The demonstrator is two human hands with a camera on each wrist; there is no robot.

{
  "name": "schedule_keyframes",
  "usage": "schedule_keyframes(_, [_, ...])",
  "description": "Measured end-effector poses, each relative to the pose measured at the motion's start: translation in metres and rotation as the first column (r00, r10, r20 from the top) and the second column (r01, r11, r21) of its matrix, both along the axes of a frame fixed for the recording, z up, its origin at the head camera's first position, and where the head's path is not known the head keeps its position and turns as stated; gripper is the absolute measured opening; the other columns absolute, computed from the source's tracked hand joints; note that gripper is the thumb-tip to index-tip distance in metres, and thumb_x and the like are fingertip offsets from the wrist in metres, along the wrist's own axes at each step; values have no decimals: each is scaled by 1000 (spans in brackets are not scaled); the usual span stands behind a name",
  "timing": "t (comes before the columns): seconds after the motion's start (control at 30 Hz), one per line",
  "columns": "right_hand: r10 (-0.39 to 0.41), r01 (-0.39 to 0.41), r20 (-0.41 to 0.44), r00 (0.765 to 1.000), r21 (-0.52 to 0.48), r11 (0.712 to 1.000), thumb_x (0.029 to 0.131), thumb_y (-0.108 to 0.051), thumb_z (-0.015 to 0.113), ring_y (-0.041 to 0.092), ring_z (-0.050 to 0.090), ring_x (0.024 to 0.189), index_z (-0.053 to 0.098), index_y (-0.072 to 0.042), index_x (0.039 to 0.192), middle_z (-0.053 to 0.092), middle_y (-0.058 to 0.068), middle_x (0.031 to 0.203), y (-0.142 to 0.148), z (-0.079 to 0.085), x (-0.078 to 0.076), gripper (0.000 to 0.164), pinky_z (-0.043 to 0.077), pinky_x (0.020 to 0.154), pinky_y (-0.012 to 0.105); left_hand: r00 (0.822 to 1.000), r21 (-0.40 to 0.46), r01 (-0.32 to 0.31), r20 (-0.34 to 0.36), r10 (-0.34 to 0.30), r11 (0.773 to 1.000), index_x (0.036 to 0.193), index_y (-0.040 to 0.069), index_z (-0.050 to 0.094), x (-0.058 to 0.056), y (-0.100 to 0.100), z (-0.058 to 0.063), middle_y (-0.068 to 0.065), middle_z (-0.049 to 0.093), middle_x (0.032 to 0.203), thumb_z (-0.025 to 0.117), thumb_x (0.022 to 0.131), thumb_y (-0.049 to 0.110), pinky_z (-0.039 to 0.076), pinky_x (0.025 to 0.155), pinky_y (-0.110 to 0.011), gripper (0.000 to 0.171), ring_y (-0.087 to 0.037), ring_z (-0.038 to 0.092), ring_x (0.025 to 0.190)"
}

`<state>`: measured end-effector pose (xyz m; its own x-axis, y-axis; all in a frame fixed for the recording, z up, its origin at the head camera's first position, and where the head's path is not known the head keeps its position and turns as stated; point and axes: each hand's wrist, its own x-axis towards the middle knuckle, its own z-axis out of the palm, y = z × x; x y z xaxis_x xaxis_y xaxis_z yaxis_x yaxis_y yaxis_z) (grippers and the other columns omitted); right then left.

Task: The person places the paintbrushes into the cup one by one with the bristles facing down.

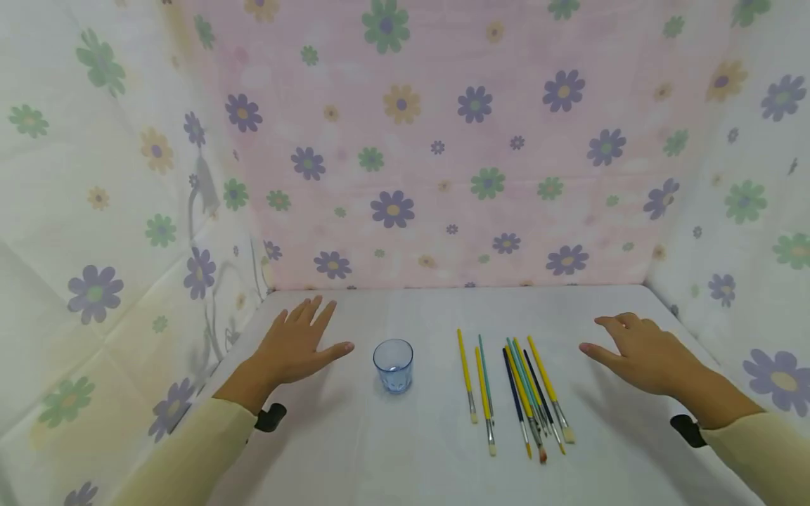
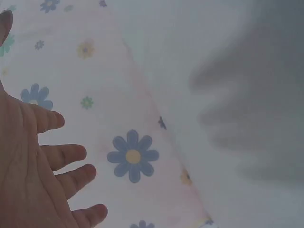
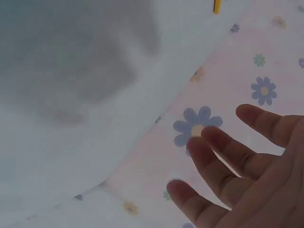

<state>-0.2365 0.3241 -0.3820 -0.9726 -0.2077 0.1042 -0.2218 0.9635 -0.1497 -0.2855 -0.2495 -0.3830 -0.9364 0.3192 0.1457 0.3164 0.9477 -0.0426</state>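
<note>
A clear bluish glass [image 1: 394, 368] stands upright on the white table, left of the middle in the head view. To its right lies a loose spread of several paintbrushes [image 1: 522, 379] with yellow, teal and dark handles, bristles toward the near side. My left hand [image 1: 296, 344] hovers over the table left of the glass, fingers spread and holding nothing; its palm [image 2: 28, 175] shows in the left wrist view. On the brushes' right, my right hand [image 1: 652, 355] is held above the table with relaxed, slightly bent fingers [image 3: 228, 166] and nothing in them.
Flower-printed cloth [image 1: 443, 232] hangs behind the white table [image 1: 354, 450] and along both sides. Two yellow-handled brushes [image 1: 466, 372] and a teal one lie a little apart, on the glass's side of the spread. Shadows of both hands fall on the tabletop.
</note>
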Motion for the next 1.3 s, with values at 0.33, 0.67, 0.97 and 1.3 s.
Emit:
schedule_keyframes(0.33, [56, -36, 83, 995, -222, 974, 89, -66, 45, 23, 58, 92, 56, -5, 117, 61, 10, 106, -26, -9, -7, 68, 50, 72, 41, 994, 202, 97, 27, -104, 975, 153, 31, 12, 3, 31, -11, 1, 26, 155, 37, 74, 87, 35, 106, -53, 100, -25, 31, 139])
schedule_keyframes(0.67, [54, -5, 160, 986, -292, 956, 89, -53, 59, 17, 57, 85, 58, -5, 116, 62, 5, 100, -51, -19, -19, 56, 50, 66, 30, 988, 407, 117, 46, -149, 906, 148, 42, 18, 4, 49, -30, 14, 32, 148, 58, 70, 79, 44, 98, -47, 95, -11, 46, 127])
schedule_keyframes(0.97, [-42, 119, 231, 972, -331, 936, 89, -34, 65, 19, 59, 79, 59, -1, 114, 63, 10, 102, -69, -26, -23, 42, 53, 65, 32, 971, 602, 126, 87, -221, 789, 146, 40, 25, 1, 61, -51, 20, 39, 138, 74, 68, 64, 51, 90, -38, 96, -12, 49, 123])
schedule_keyframes(1.3, [-83, 202, 310, 947, -376, 904, 88, -30, 67, 18, 59, 74, 59, 0, 113, 62, 11, 100, -80, -36, -36, 39, 54, 59, 29, 940, 749, 111, 133, -313, 653, 144, 35, 31, -1, 71, -58, 13, 45, 137, 85, 64, 49, 54, 84, -29, 97, -15, 49, 124])
